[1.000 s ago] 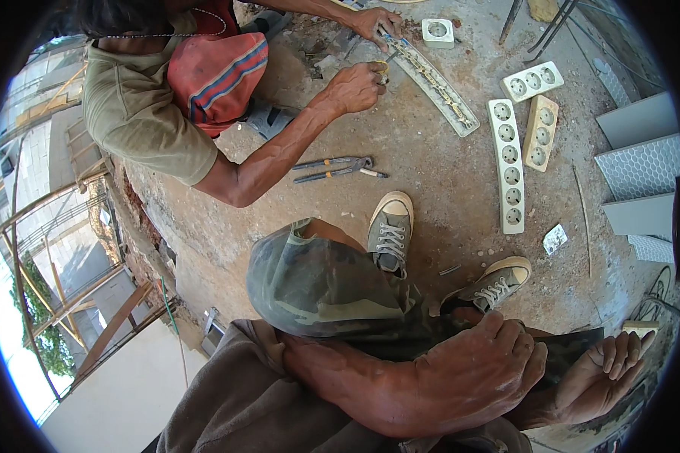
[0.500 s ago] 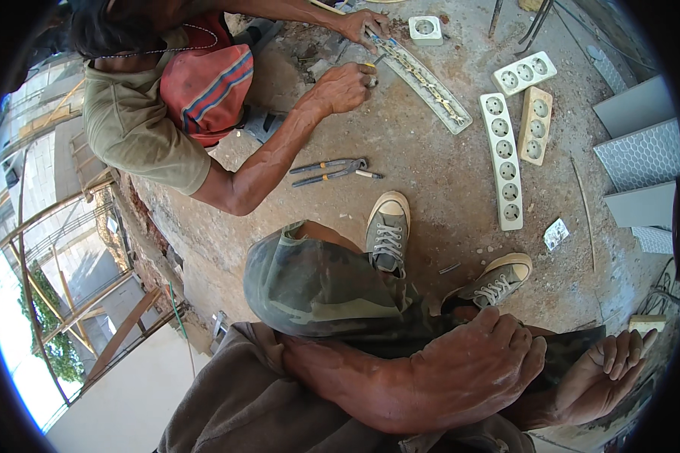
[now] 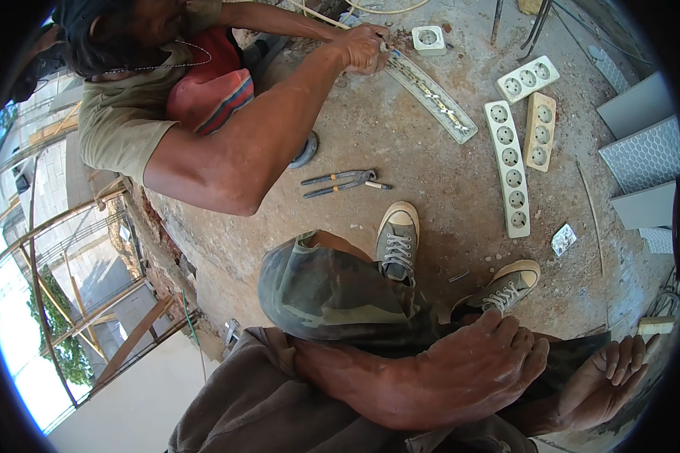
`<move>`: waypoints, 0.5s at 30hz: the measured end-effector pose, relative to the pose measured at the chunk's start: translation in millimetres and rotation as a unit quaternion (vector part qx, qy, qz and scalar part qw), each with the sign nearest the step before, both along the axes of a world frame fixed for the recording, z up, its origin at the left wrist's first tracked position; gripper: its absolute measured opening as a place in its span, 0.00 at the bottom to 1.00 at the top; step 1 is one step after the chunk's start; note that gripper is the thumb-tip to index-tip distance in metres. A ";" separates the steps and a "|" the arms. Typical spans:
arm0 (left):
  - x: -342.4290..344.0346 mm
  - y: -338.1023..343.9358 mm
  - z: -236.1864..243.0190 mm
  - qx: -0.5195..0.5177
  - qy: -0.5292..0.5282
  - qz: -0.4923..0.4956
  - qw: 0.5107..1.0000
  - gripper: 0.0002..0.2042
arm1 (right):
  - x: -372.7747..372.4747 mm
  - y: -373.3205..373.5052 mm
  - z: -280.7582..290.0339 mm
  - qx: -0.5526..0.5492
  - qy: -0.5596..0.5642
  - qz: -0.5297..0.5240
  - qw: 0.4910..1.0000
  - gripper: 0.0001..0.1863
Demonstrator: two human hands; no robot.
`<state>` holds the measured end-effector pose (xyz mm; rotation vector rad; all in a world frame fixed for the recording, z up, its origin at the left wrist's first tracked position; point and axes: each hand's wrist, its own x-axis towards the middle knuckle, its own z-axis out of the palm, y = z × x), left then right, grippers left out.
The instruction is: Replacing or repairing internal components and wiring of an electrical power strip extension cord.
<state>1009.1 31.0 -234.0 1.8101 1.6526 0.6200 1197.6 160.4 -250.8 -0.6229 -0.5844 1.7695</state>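
My left hand [image 3: 495, 359] rests over my lap with its fingers curled in, and nothing shows in it. Lower right, my right hand [image 3: 604, 381] lies palm up beside my leg, its fingers loosely bent and apart from the palm, holding nothing. Across from me a co-worker's hands [image 3: 364, 49] are together at the far end of an opened socket strip [image 3: 434, 98], whose brass-coloured contacts and wiring show. What those fingers grip is too small to tell. Between us lie pincers [image 3: 340, 181] with dark handles, beside a short pen-like piece [image 3: 379, 185].
To the right lie a long white socket strip [image 3: 510, 170], a yellowed one [image 3: 539, 132] and a short white one [image 3: 527, 79]. A single socket [image 3: 429, 40] sits at the back. Grey panels [image 3: 642, 158] stand at the right edge. A foil packet [image 3: 564, 239] lies near my shoe [image 3: 514, 285].
The co-worker's near hand has moved away from me to join the other at the strip's far end. My own hands stay as they were; the view has shifted slightly.
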 end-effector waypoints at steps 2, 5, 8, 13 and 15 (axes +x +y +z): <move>1.0 -0.4 -2.2 -0.010 -0.005 -0.008 1.000 0.21 | 0.4 -1.0 -0.9 0.002 -0.004 -0.003 1.000 0.23; -0.2 1.4 -1.2 -0.022 -0.007 -0.015 1.000 0.20 | 0.5 -1.7 -0.9 0.002 -0.002 -0.007 1.000 0.23; -5.0 4.1 -0.7 -0.026 -0.005 -0.013 1.000 0.19 | -0.6 -3.0 -2.0 0.000 -0.002 -0.008 1.000 0.23; -9.7 2.4 6.4 -0.033 0.010 -0.003 0.999 0.18 | -6.4 -4.7 0.9 0.001 0.000 -0.001 1.000 0.23; -1.3 -3.3 -0.5 -0.027 0.019 -0.002 0.999 0.18 | -7.3 -6.7 1.7 0.001 -0.001 -0.001 1.000 0.23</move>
